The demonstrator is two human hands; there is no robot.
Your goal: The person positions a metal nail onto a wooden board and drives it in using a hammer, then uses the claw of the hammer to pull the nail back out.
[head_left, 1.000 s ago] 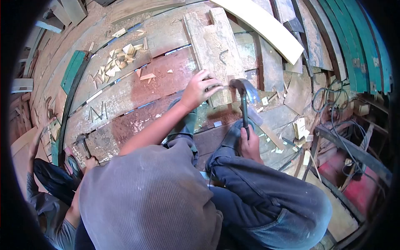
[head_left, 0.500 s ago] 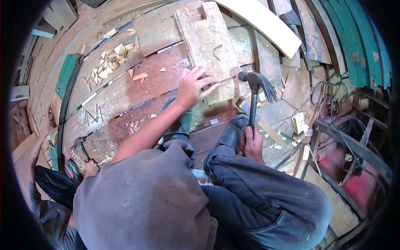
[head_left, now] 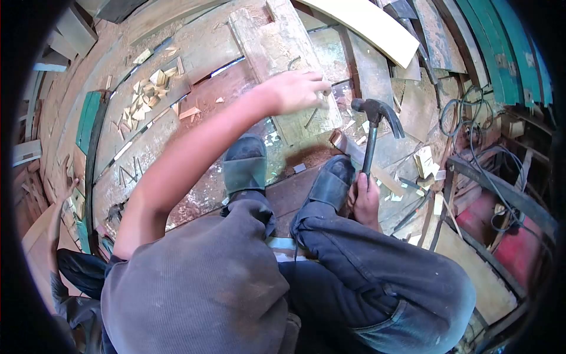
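Note:
My right hand [head_left: 364, 203] is wrapped round the dark handle of a claw hammer [head_left: 370, 141], its head up and its claw to the right. My left hand [head_left: 298, 92] reaches over a thick, worn wooden plank [head_left: 277, 44], with its fingers toward the right, bent and smeared by motion. Just below these fingers a thin dark nail [head_left: 311, 118] shows against the plank; I cannot tell whether they touch it. A curved piece of dark metal [head_left: 293, 62] lies on the plank beyond the hand.
Wood offcuts [head_left: 144, 97] are heaped at the left on the plank floor. A pale board [head_left: 371, 29] crosses the upper right. Cables [head_left: 471, 127] lie tangled at the right. Another person's arm [head_left: 59, 206] is at the far left. My sandalled feet [head_left: 244, 162] flank the work.
My left hand has moved up and right over the plank, away from the hammer head. The hammer has shifted slightly right. At the left, the other person's hammer has mostly gone behind my arm.

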